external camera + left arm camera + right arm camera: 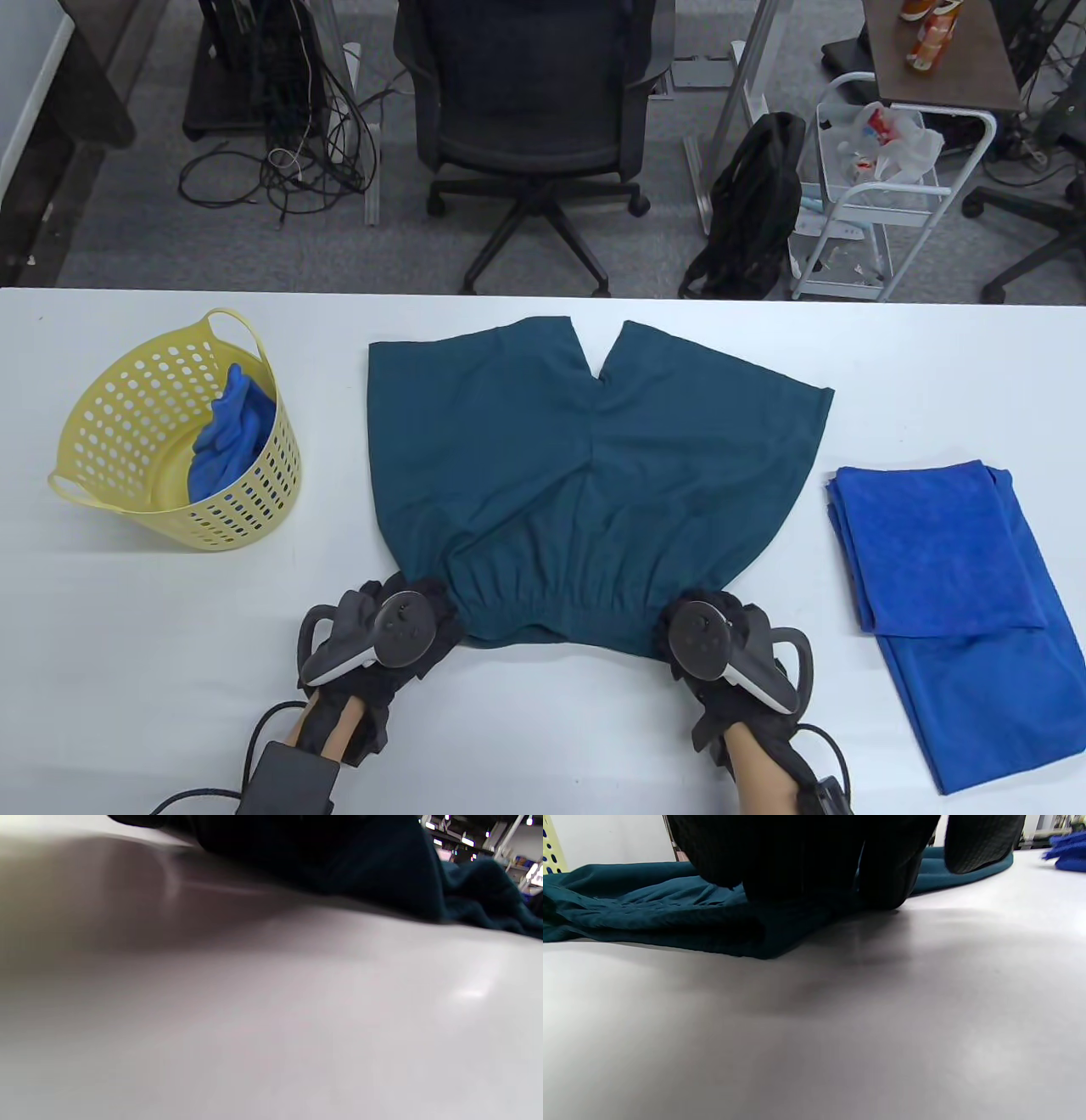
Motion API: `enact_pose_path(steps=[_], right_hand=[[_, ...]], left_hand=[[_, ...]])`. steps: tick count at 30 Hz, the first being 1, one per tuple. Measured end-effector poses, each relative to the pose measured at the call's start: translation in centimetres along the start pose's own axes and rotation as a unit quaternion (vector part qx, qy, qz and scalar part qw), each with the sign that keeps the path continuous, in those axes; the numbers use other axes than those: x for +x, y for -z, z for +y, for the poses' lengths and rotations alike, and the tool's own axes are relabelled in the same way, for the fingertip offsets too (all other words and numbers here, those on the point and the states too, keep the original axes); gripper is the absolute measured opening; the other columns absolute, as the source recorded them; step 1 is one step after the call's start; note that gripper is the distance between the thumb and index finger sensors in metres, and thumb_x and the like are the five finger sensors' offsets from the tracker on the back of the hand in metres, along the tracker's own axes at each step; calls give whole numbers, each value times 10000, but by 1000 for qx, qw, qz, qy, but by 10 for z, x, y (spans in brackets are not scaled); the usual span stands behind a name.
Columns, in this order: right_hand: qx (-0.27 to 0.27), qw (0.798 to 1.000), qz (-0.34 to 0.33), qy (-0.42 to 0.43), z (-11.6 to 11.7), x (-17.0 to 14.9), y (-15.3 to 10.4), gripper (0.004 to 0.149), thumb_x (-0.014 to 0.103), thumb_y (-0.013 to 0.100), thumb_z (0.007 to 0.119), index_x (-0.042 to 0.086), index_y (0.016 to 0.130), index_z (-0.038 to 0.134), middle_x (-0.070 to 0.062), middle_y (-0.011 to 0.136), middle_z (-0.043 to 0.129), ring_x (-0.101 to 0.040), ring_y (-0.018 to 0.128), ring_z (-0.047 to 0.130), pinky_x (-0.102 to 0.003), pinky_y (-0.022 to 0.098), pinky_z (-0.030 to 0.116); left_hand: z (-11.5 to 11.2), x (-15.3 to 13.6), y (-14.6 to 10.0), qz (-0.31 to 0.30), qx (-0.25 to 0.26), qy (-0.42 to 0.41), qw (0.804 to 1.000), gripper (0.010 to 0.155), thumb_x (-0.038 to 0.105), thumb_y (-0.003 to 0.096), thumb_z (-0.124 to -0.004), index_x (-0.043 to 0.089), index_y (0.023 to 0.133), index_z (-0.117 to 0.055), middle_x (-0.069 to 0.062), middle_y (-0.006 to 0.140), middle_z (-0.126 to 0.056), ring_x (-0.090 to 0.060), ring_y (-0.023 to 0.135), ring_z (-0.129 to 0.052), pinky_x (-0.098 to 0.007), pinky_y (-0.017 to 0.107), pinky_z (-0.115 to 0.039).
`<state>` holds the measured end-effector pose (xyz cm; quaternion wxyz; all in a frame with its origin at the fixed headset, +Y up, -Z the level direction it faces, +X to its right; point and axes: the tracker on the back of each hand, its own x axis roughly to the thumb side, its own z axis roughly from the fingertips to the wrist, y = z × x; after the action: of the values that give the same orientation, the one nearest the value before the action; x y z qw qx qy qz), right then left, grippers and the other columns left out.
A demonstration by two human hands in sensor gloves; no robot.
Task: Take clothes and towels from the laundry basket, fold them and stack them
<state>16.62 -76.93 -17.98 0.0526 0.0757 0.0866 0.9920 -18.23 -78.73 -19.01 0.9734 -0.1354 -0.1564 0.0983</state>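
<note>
Where the table view looks down on the white table [543, 739], a pair of teal shorts [585, 475] lies spread flat in the middle, its gathered waistband at the near edge and its two leg openings pointing away toward the far edge, so its long axis runs from near to far while the hems fan out wide. The left hand [382, 637] rests on the left end of the waistband and the right hand [713, 645] on the right end; the trackers cover the fingers here, so how firmly either one grips cannot be told from this view. To the left stands a yellow laundry basket [127, 424], upright, with a crumpled blue cloth [229, 433] inside it. To the right, well apart from the shorts, lies a folded blue towel [942, 552], its long axis running near to far.

In the left wrist view the dark glove fills the top edge above the tabletop, and bunched teal fabric [479, 895] lies just beside it; the fingers are too dark to read.

In the right wrist view gloved fingers [882, 878] curl down onto the shorts' corner [670, 921], pressing it to the table, with one finger lifted clear at the right. Whether they pinch the cloth cannot be told.
</note>
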Motion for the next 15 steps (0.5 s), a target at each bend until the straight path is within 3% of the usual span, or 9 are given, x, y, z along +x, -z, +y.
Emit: enact_pose_path(steps=[2,4,7,9,11,13,15], right_hand=[[2,1000,3,-14,1,2,0,400,402,594,733,149,895,809,-153,1020,756,-466,944,731,-731,663,553],[2,1000,8,-28,2,4,1,415,393,573,772,144,905,792,-147,1015,751,-460,942,731,-739,663,542],[26,999,14,-22,4,5,2,596,387,573,770,79,1065,638,-243,1088,641,-529,982,636,-753,664,515],[41,999,15,-5,4,3,2,742,381,574,770,26,1155,477,-330,1160,477,-602,1012,503,-767,667,481],[63,998,2,10,4,1,2,840,377,577,769,6,1192,333,-364,1190,311,-617,1026,359,-772,674,423],[95,995,-16,29,5,0,2,876,359,583,765,-2,1195,252,-351,1190,211,-586,1031,260,-759,687,376],[133,989,-39,56,7,-2,3,853,320,597,749,10,1194,225,-318,1185,143,-553,1032,198,-747,697,340]], left_hand=[[1,2,2,16,2,-15,1000,622,625,537,-472,270,921,-809,1,1137,-708,-387,1100,-634,-679,751,-540],[1,6,3,33,18,3,999,502,587,559,-611,271,870,-845,11,1088,-752,-359,1065,-685,-661,743,-581],[-2,14,1,40,14,90,995,427,546,521,-765,323,884,-794,0,1094,-732,-345,1037,-719,-637,740,-629],[-4,16,0,30,21,100,994,595,529,509,-771,288,1040,-651,-73,1182,-607,-395,1071,-635,-656,748,-603],[-5,14,2,-8,-9,86,996,815,506,518,-774,299,1198,-374,-179,1295,-280,-496,1147,-331,-698,768,-475],[-6,11,4,-41,-56,74,995,877,489,534,-752,298,1217,-235,-175,1277,-108,-497,1133,-171,-705,771,-399],[-8,6,6,-55,-119,52,990,897,507,542,-732,282,1220,-190,-165,1268,-89,-481,1133,-173,-715,767,-390]])
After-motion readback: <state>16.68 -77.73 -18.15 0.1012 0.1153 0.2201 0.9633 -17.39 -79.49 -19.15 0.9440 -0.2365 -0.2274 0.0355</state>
